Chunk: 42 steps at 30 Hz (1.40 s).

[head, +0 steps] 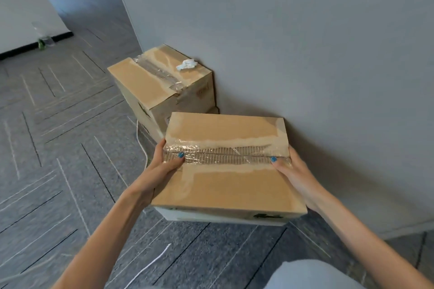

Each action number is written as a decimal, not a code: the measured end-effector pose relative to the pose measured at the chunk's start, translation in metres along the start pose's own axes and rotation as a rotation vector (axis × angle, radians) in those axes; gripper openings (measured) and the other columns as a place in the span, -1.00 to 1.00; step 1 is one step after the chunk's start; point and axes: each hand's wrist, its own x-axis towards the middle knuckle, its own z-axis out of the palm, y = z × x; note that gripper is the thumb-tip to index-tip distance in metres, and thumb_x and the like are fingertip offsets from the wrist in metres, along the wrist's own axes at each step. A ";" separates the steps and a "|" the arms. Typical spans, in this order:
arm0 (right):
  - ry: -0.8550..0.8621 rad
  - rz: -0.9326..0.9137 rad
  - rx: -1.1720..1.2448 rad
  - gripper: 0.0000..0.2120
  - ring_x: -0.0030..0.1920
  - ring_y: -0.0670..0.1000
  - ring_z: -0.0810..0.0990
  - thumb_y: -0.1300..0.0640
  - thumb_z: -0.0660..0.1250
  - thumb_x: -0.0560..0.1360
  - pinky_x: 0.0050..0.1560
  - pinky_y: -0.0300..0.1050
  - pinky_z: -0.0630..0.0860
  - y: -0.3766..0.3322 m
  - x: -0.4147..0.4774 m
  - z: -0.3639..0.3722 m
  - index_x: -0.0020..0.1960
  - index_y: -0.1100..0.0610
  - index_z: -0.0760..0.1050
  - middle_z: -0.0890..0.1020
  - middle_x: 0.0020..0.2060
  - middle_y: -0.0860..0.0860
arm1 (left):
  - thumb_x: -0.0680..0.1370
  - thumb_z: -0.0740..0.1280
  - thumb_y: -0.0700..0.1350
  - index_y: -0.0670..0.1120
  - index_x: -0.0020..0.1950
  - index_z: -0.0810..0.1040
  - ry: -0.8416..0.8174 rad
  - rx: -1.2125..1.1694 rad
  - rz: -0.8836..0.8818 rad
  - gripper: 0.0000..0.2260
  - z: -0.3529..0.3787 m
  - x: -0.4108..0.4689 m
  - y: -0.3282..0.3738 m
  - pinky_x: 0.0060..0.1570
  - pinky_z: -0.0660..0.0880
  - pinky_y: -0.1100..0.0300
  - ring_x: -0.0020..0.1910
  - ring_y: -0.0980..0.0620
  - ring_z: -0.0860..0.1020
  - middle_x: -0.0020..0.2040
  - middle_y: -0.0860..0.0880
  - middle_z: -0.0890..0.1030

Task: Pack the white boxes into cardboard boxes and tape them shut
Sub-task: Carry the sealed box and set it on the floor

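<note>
A closed cardboard box (225, 185) sits at the centre of the view, held from both sides. The left hand (164, 162) grasps its 9 o'clock edge, thumb lying on top and fingers going down the side wall. The right hand (291, 171) grasps the 3 o'clock edge the same way. Both thumbs press on the clear tape strip (225, 153) that runs across the lid along the seam, where the brown facing is torn away and the corrugation shows. Whether the box's bottom touches the floor (58, 136) I cannot tell.

At 11 o'clock from this box, just beyond it, stands a second cardboard box (155, 80), also taped shut, with another carton's corner showing beneath it. Its far side is close to the grey wall (281, 42). A crumpled white tissue (186, 64) lies on its lid near the wall-side edge. A white cable (141, 141) trails over the grey carpet at 9 o'clock from the held box.
</note>
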 end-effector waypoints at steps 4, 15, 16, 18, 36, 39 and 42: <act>0.024 0.039 -0.004 -0.46 0.24 -0.07 0.49 0.09 0.23 0.60 0.11 -0.08 0.51 0.040 0.009 0.006 0.52 -0.09 0.12 0.43 0.35 -0.08 | 0.57 0.33 -0.26 0.17 0.58 -0.05 -0.009 0.035 -0.046 -0.23 -0.004 0.017 -0.032 0.41 0.31 -0.14 0.24 -0.13 0.54 0.42 -0.12 0.39; 0.074 0.023 -0.080 -0.38 0.37 0.02 0.40 0.07 0.26 0.59 0.36 0.14 0.37 0.094 0.027 0.016 0.55 -0.06 0.06 0.39 0.40 -0.07 | 0.54 0.28 -0.38 0.09 0.58 -0.04 -0.073 0.048 -0.038 -0.23 -0.008 0.046 -0.092 0.32 0.38 0.14 0.14 0.05 0.56 0.35 -0.04 0.39; 0.080 0.023 -0.082 -0.39 0.35 0.00 0.40 0.08 0.27 0.59 0.34 0.10 0.39 0.097 0.027 0.019 0.54 -0.06 0.06 0.40 0.39 -0.09 | 0.54 0.27 -0.39 0.08 0.58 -0.05 -0.086 0.052 -0.038 -0.22 -0.009 0.048 -0.095 0.23 0.42 0.22 0.13 0.08 0.56 0.34 -0.04 0.39; 0.093 0.031 -0.073 -0.42 0.27 -0.07 0.45 0.11 0.26 0.60 0.15 -0.12 0.46 0.103 0.026 0.023 0.54 -0.04 0.09 0.43 0.33 -0.11 | 0.54 0.28 -0.40 0.08 0.58 -0.05 -0.101 0.064 -0.052 -0.21 -0.013 0.052 -0.104 0.13 0.48 0.25 0.13 0.08 0.57 0.39 -0.06 0.37; 0.376 0.288 -0.101 -0.54 0.13 0.12 0.51 -0.04 0.30 0.57 0.07 -0.03 0.45 0.107 0.039 0.032 0.34 0.21 0.33 0.51 0.22 0.13 | 0.52 0.32 0.16 -0.29 0.46 0.24 0.094 0.731 0.066 -0.30 -0.004 0.087 -0.094 0.28 0.43 -0.09 0.30 -0.18 0.46 0.39 -0.20 0.42; 0.447 0.342 -0.124 -0.40 0.28 0.19 0.43 -0.04 0.28 0.58 0.16 0.02 0.41 0.110 0.039 0.029 0.45 0.28 0.19 0.42 0.33 0.18 | 0.57 0.30 0.10 -0.28 0.36 0.38 0.070 0.821 0.117 -0.47 0.006 0.118 -0.090 0.03 0.56 0.02 0.05 -0.11 0.58 0.20 -0.18 0.57; 0.482 0.373 -0.106 -0.39 0.29 0.20 0.42 -0.04 0.29 0.57 0.14 0.01 0.42 0.115 0.041 0.025 0.46 0.27 0.18 0.41 0.34 0.16 | 0.60 0.29 0.03 -0.22 0.21 0.47 -0.024 0.852 0.165 -0.65 0.014 0.151 -0.082 -0.07 0.59 0.00 -0.06 -0.13 0.62 0.04 -0.14 0.63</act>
